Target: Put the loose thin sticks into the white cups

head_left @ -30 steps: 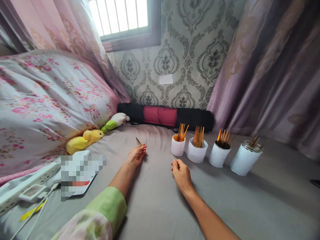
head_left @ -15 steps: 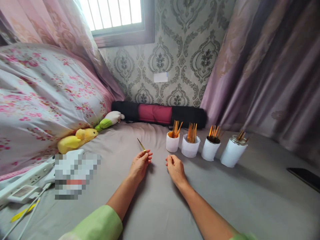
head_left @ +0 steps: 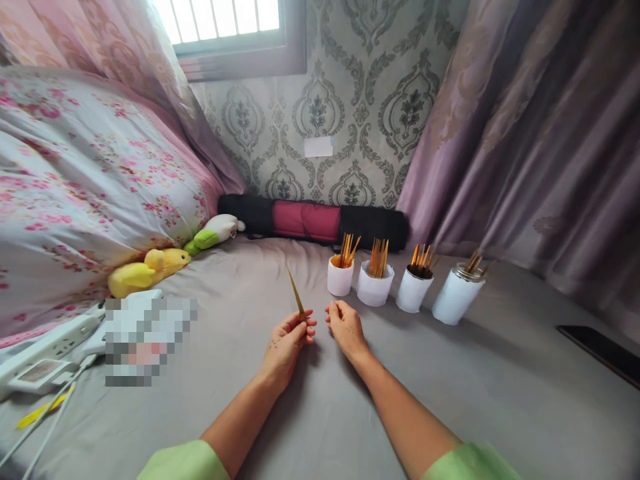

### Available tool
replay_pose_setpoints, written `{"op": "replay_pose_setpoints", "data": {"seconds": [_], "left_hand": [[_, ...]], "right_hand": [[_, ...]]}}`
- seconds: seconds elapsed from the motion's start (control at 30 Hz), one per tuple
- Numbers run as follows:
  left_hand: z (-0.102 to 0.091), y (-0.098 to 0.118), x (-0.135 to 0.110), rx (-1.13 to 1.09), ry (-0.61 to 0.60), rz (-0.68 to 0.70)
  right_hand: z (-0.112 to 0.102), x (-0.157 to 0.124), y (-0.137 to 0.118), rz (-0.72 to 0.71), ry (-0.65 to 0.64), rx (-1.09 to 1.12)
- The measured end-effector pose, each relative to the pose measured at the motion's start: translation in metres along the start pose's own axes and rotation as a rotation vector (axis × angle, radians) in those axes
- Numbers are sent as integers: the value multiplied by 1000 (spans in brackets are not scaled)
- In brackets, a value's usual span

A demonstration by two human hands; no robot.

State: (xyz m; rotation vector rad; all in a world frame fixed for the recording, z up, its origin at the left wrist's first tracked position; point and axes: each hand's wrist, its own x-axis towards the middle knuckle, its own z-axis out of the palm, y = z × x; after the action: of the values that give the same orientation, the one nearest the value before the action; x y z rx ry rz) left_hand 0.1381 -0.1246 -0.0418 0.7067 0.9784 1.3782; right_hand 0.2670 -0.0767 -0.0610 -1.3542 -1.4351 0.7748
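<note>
Upright, pinching a thin pointed stick (head_left: 295, 292) in left hand (head_left: 287, 341) fingertips above the grey bed sheet (head_left: 310, 413); right hand (head_left: 345, 327) curling loosely closed alongside, empty, near four white stick-filled cups (head_left: 373, 283).

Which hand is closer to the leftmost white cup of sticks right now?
Right. The right hand rests on the grey sheet just in front of the leftmost white cup, apart from it. The left hand, pinching a thin yellow stick, sits farther left.
</note>
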Motion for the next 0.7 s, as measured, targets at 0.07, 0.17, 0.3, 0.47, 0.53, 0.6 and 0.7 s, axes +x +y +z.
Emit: {"op": "replay_pose_setpoints", "data": {"seconds": [0.07, 0.17, 0.3, 0.47, 0.53, 0.6, 0.7], "left_hand": [[1, -1, -6, 28, -23, 12], [3, -2, -14, 95, -55, 28], [8, 0, -21, 181, -88, 48], [12, 3, -25, 275, -125, 58], [12, 3, -25, 296, -136, 60], [11, 1, -25, 319, -142, 71], [10, -1, -23, 368, -148, 68]], "right_hand": [[-1, 0, 0, 7, -17, 13], [-3, 0, -2, 29, -64, 56], [-6, 2, -8, 36, -149, 148], [-12, 4, -22, 23, -222, 200], [-15, 5, -29, 15, -240, 194], [-17, 4, -35, 13, -251, 182], [-20, 3, -42, 19, -274, 173]]}}
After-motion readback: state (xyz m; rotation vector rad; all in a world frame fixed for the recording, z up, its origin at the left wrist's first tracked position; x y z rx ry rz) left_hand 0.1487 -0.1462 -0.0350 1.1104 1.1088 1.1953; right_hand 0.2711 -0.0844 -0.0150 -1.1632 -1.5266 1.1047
